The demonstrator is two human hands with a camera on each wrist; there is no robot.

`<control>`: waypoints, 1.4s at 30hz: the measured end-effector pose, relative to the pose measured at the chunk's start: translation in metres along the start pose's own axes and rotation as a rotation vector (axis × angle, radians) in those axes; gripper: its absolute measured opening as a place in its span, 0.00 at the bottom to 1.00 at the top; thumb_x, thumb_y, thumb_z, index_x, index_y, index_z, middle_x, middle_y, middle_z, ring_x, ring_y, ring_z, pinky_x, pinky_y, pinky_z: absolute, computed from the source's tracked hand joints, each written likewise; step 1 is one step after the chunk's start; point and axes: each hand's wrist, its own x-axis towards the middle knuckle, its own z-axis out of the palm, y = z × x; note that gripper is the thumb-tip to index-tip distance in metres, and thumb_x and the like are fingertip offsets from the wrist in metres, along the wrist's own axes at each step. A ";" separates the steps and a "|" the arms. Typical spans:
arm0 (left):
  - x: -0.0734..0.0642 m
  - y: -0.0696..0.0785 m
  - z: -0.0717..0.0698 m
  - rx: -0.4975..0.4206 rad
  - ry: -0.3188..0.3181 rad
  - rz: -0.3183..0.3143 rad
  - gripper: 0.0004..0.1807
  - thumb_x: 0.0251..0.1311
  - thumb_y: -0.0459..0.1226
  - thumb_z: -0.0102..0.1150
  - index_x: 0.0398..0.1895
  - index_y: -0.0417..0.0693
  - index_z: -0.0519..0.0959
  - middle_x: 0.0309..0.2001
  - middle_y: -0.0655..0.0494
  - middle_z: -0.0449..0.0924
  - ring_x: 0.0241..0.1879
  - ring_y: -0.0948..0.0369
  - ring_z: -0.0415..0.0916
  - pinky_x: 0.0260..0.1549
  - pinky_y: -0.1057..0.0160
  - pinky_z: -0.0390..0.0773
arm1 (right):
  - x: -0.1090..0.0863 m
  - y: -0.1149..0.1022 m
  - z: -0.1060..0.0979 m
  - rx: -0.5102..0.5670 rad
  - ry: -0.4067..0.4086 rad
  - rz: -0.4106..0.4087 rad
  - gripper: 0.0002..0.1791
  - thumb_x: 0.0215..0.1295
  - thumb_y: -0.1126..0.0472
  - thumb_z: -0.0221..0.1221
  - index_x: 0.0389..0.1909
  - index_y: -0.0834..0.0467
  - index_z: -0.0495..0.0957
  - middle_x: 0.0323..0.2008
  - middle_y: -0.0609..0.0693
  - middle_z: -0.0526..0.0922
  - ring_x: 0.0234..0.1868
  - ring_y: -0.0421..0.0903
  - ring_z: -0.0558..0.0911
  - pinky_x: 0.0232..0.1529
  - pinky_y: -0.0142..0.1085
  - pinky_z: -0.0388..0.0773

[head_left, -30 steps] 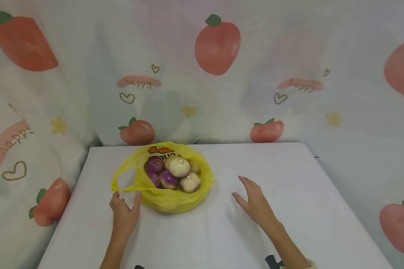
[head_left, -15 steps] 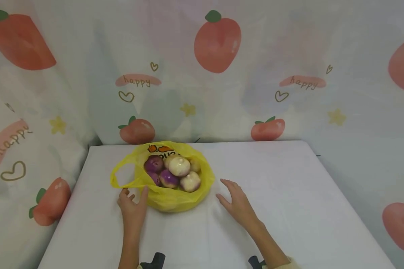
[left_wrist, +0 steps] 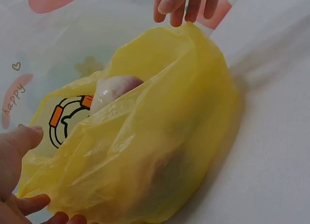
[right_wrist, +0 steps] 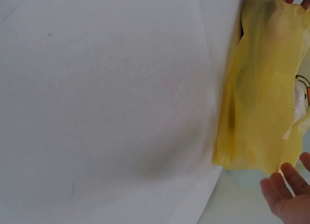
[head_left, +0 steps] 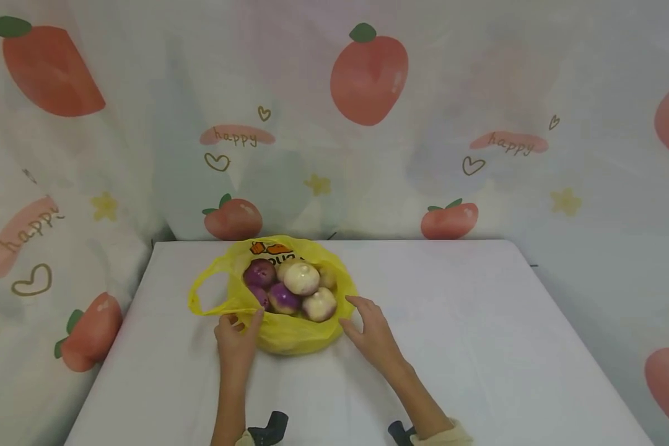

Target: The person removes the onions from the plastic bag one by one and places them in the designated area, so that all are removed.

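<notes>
A yellow plastic bag point(head_left: 301, 341) stands with its mouth open on the white table. Inside it are several round vegetables point(head_left: 302, 279), glossy purple and white, like turnips. My left hand point(head_left: 236, 341) is at the bag's near left rim, below the handle loop point(head_left: 194, 301). In the left wrist view, the thumb of this left hand point(left_wrist: 14, 171) stays apart from its fingers, which lie against or just beside the plastic. My right hand point(head_left: 370, 331) is at the bag's right side, fingers loosely bent; in the right wrist view, its fingertips point(right_wrist: 286, 168) reach the bag's edge or nearly so.
The white table point(head_left: 457, 347) extends to both sides of the bag. Behind and beside it hangs a curtain point(head_left: 368, 173) printed with peaches, hearts and "happy". Dark mounts point(head_left: 270, 428) show near both wrists.
Both hands have moved inward to the bag: the left one rightward along the near rim, the right one leftward to the bag's right side. The bag stays in place on the table.
</notes>
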 end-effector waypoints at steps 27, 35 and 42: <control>0.002 -0.005 0.017 -0.077 0.175 0.020 0.27 0.58 0.43 0.63 0.51 0.33 0.67 0.44 0.42 0.61 0.39 0.54 0.63 0.32 0.66 0.68 | 0.055 -0.040 0.031 -0.066 -0.010 -0.130 0.28 0.56 0.59 0.67 0.56 0.64 0.72 0.51 0.59 0.73 0.53 0.55 0.72 0.55 0.46 0.69; 0.001 -0.009 0.019 -0.115 0.173 0.030 0.30 0.57 0.44 0.64 0.54 0.31 0.66 0.49 0.37 0.60 0.48 0.46 0.65 0.47 0.52 0.69 | 0.071 -0.052 0.041 -0.207 0.001 -0.092 0.29 0.54 0.56 0.67 0.56 0.64 0.73 0.50 0.61 0.74 0.50 0.56 0.74 0.52 0.46 0.70; 0.000 -0.011 0.018 -0.099 0.149 0.034 0.24 0.62 0.39 0.59 0.56 0.33 0.66 0.47 0.39 0.63 0.47 0.47 0.66 0.41 0.55 0.71 | 0.081 -0.058 0.047 -0.249 -0.027 -0.015 0.36 0.52 0.54 0.69 0.60 0.63 0.68 0.56 0.65 0.67 0.53 0.62 0.71 0.51 0.50 0.70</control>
